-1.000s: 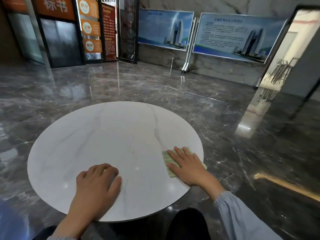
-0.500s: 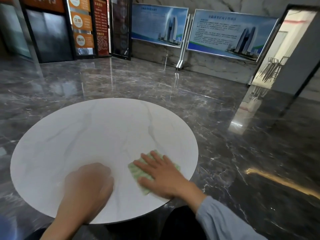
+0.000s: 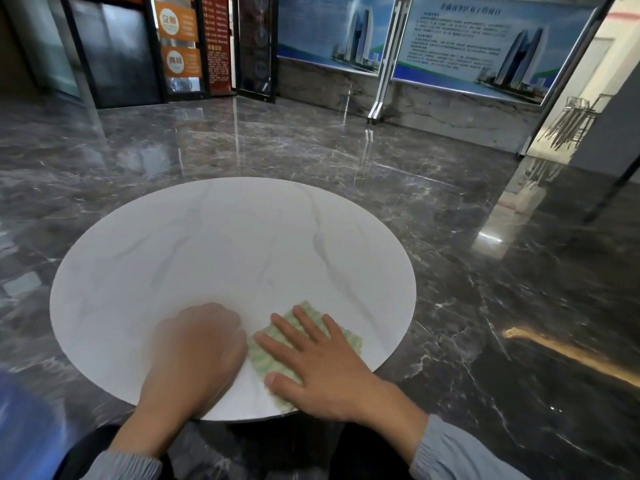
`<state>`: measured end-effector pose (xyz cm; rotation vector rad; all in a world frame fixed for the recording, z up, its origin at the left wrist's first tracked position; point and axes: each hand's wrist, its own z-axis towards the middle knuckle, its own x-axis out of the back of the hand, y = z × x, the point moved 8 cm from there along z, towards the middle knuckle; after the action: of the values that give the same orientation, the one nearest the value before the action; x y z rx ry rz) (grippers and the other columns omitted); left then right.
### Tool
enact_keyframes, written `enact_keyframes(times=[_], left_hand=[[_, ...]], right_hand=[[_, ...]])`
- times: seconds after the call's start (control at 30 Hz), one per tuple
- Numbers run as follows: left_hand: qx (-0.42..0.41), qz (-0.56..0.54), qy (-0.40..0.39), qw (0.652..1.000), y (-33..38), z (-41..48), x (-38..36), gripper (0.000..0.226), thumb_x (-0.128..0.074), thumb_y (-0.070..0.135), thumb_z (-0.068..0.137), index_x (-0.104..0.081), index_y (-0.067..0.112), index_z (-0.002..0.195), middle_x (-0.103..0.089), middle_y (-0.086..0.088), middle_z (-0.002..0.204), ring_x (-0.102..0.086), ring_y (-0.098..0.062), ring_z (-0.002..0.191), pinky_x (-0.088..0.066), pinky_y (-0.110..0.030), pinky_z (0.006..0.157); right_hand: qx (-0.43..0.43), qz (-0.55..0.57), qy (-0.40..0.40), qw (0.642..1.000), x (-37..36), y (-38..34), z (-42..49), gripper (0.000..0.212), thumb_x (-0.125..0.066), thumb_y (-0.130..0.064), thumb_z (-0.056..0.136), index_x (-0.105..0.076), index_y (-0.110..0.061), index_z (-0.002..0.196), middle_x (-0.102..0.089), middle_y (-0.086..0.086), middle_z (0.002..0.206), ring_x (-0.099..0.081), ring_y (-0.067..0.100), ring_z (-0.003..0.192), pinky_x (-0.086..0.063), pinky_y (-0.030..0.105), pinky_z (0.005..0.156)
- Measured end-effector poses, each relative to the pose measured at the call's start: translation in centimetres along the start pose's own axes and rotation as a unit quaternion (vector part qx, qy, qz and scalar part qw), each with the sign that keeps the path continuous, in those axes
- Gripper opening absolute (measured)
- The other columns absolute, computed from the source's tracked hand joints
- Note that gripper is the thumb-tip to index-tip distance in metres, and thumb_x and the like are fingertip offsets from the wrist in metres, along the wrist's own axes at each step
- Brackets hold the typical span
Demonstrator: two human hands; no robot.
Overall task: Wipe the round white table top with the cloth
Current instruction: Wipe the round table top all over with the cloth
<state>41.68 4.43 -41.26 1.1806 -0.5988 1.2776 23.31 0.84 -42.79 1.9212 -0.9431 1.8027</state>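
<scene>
A dark, polished, white-veined marble floor (image 3: 457, 244) spreads out on every side of the round white desk (image 3: 214, 258), whose stone-look top carries faint grey veins. Well beyond the desk's far edge, two large blue display boards (image 3: 485, 39) with pictures of towers stand against a marble wall. Orange signs (image 3: 178, 36) hang by dark glass doors beyond the desk's far left. Both forearms come in over the desk's near edge in grey-blue fabric sleeves (image 3: 457, 452). The left hand (image 3: 194, 355) lies knuckles-up on the near part of the desk, its wrist over the rim. It is blurred, the fingers look bent under, and nothing shows in its grasp, so I cannot tell whether it is clenched or only loosely curled. The right hand (image 3: 322, 368) lies palm down just right of the left one, also on the near part of the desk. It is released and flat, the straight fingers (image 3: 287, 329) spread and pointing toward the desk's middle, the thumb angled toward the left hand. Under that palm is the small green-and-white patterned cloth (image 3: 265, 356), spread flat on the desk top near the near rim. Its edges show past the fingertips and between thumb and forefinger. Its left edge lies just beside the left hand, though the blur hides whether the two touch.
</scene>
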Motion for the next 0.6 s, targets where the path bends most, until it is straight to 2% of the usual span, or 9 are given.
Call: enact_keyframes(times=[0.1, 0.2, 0.27, 0.33, 0.4, 0.53, 0.6], left_hand=[[0.002, -0.004, 0.0, 1.0, 0.1, -0.1, 0.1, 0.031, -0.042, 0.055, 0.09, -0.065, 0.041, 0.104, -0.062, 0.017, 0.118, -0.055, -0.016, 0.118, -0.035, -0.046, 0.099], [0.002, -0.003, -0.002, 1.0, 0.1, -0.1, 0.1, 0.031, -0.041, 0.053, 0.091, -0.065, 0.04, 0.105, -0.062, 0.018, 0.12, -0.054, -0.014, 0.12, -0.034, -0.044, 0.101], [0.001, -0.003, -0.001, 1.0, 0.1, -0.1, 0.2, 0.03, -0.041, 0.053, 0.091, -0.065, 0.04, 0.105, -0.062, 0.017, 0.12, -0.054, -0.014, 0.12, -0.034, -0.044, 0.101], [0.002, -0.005, -0.003, 1.0, 0.1, -0.1, 0.2, 0.031, -0.041, 0.053, 0.091, -0.065, 0.04, 0.106, -0.062, 0.017, 0.12, -0.054, -0.015, 0.12, -0.033, -0.044, 0.101], [0.002, -0.005, -0.003, 1.0, 0.2, -0.1, 0.2, 0.032, -0.04, 0.053, 0.092, -0.065, 0.039, 0.106, -0.062, 0.016, 0.12, -0.053, -0.015, 0.12, -0.033, -0.043, 0.101], [0.001, 0.004, -0.003, 1.0, 0.3, -0.1, 0.1, 0.033, -0.039, 0.052, 0.093, -0.065, 0.038, 0.107, -0.062, 0.015, 0.12, -0.054, -0.016, 0.117, -0.034, -0.043, 0.099], [0.0, 0.004, -0.003, 1.0, 0.2, -0.1, 0.1, 0.034, -0.039, 0.052, 0.093, -0.065, 0.037, 0.108, -0.062, 0.014, 0.121, -0.054, -0.017, 0.117, -0.035, -0.044, 0.099]], right_hand=[[-0.028, 0.004, 0.003, 1.0, 1.3, 3.7, 0.1, 0.061, -0.026, -0.067, 0.102, 0.003, -0.061, 0.156, 0.013, -0.024, 0.169, 0.025, 0.005, 0.154, 0.017, 0.041, 0.124], [-0.136, -0.005, 0.015, 0.991, 2.8, 11.7, 1.2, 0.061, -0.025, -0.064, 0.104, -0.001, -0.055, 0.159, 0.009, -0.02, 0.171, 0.016, 0.012, 0.157, 0.004, 0.048, 0.127], [-0.202, -0.003, 0.02, 0.979, 3.6, 16.0, 1.5, 0.061, -0.023, -0.063, 0.104, -0.002, -0.053, 0.16, 0.008, -0.017, 0.172, 0.012, 0.016, 0.159, 0.001, 0.051, 0.126], [-0.236, 0.0, 0.021, 0.971, 3.6, 17.2, 1.5, 0.06, -0.02, -0.062, 0.105, 0.001, -0.052, 0.161, 0.01, -0.016, 0.172, 0.014, 0.018, 0.159, 0.003, 0.053, 0.126], [-0.224, -0.004, 0.015, 0.974, 2.8, 14.9, 1.3, 0.06, -0.017, -0.06, 0.105, 0.007, -0.053, 0.16, 0.016, -0.016, 0.17, 0.02, 0.018, 0.157, 0.007, 0.053, 0.126], [-0.101, -0.02, 0.025, 0.994, 0.9, 6.3, -0.6, 0.059, -0.017, -0.063, 0.104, 0.011, -0.059, 0.156, 0.024, -0.023, 0.165, 0.031, 0.011, 0.152, 0.016, 0.047, 0.124], [-0.062, -0.015, 0.016, 0.998, 0.7, 4.8, -1.6, 0.06, -0.02, -0.066, 0.104, 0.01, -0.061, 0.155, 0.023, -0.026, 0.165, 0.031, 0.005, 0.151, 0.018, 0.041, 0.124]])
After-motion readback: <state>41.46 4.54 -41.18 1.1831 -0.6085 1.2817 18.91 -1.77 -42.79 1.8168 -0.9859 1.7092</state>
